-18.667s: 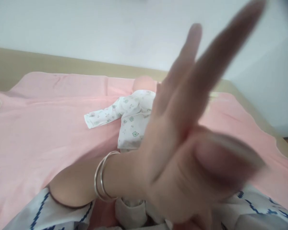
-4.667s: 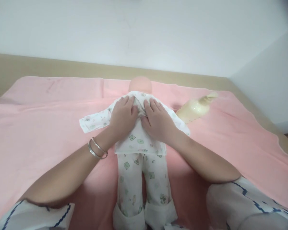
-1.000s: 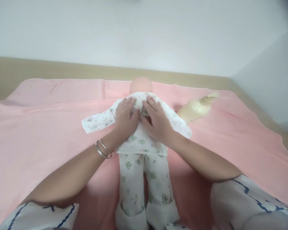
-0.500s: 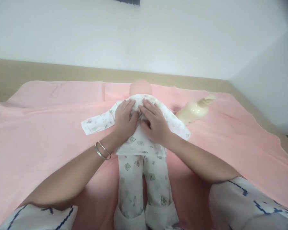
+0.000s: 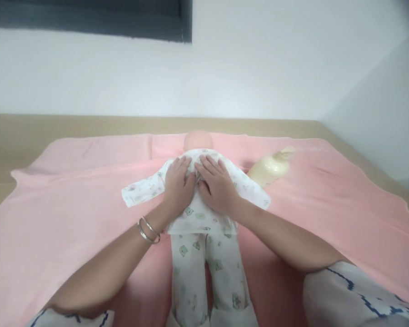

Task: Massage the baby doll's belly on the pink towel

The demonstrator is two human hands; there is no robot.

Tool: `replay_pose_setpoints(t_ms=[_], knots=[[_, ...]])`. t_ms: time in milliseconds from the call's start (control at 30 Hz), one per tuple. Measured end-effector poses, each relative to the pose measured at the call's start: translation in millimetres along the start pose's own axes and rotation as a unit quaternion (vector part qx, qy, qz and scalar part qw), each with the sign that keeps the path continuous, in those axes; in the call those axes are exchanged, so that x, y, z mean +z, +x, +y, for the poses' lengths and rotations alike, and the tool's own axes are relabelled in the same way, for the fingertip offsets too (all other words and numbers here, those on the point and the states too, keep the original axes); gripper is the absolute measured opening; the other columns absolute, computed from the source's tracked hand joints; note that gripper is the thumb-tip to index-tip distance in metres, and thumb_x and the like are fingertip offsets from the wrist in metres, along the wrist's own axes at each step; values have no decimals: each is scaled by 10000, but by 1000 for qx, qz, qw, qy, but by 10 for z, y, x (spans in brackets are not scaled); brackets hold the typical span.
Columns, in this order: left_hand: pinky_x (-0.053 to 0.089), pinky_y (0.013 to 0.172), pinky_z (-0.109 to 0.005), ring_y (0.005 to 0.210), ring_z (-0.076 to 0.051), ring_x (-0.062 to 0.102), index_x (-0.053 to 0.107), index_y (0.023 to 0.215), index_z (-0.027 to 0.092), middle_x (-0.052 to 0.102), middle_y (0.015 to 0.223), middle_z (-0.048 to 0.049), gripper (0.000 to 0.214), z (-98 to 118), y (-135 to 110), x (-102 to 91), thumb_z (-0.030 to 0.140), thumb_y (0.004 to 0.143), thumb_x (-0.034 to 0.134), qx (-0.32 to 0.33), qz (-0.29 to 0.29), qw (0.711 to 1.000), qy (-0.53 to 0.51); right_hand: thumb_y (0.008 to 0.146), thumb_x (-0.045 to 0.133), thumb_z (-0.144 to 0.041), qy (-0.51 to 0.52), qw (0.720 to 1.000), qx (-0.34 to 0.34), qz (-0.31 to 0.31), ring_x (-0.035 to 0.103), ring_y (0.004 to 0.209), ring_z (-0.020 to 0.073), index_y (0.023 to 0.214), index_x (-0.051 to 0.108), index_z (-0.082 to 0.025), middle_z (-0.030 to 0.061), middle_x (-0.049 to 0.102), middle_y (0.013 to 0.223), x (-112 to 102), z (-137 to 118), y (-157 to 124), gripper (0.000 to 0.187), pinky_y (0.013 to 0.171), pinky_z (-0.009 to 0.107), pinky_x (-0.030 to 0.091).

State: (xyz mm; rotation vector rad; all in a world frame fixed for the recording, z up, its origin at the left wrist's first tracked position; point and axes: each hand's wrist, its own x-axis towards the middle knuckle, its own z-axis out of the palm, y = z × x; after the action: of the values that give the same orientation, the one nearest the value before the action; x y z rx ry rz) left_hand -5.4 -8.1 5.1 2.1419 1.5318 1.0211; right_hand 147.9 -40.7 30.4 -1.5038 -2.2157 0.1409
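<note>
A baby doll lies on a pink blanket, its smooth round head toward the wall. It wears a white printed long-sleeved top and matching trousers with turned-up cuffs. My left hand rests flat on the left part of the top, fingers stretched out. Flat on the right part lies my right hand, its fingers slightly spread. The two thumbs come close together over the middle. Both sleeves of the top stretch out sideways. The doll's face is not visible.
The pink blanket covers most of the tan surface. A shiny cream-yellow object, its kind unclear, lies right of the doll. A white wall with a dark panel rises behind.
The view has tilted upward, so everything sits lower and more of the dark panel shows. My hands stay flat on the top, with little visible movement against it.
</note>
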Motion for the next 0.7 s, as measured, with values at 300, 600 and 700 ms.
replay_pose_setpoints(t_ms=[300, 600, 700], knots=[[271, 1298, -646, 1578, -369, 281, 595, 1383, 207, 495, 1587, -102, 524, 274, 144, -267, 259, 865, 536, -91, -10, 994, -53, 985, 491, -376, -72, 992, -51, -88, 303, 1551, 440, 1563, 394, -14, 213, 338, 1653, -326, -239, -189, 689, 1252, 678, 295], [485, 1177, -409, 1297, -281, 648, 652, 1212, 124, 668, 1385, -161, 483, 1352, 432, -85, 471, 1026, 371, -272, -192, 726, -602, 968, 516, -324, 47, 977, 22, 206, 539, 1429, 308, 1424, 598, -242, 78, 595, 1505, -1521, 189, -215, 470, 1209, 556, 446], [485, 1174, -392, 1336, -291, 625, 554, 1395, 70, 608, 1455, -203, 634, 1673, 477, 42, 536, 1040, 311, -320, -244, 634, -661, 941, 541, -352, 49, 957, 126, 257, 536, 1430, 322, 1428, 593, -228, 76, 574, 1526, -1654, 508, -107, 505, 1218, 589, 420]])
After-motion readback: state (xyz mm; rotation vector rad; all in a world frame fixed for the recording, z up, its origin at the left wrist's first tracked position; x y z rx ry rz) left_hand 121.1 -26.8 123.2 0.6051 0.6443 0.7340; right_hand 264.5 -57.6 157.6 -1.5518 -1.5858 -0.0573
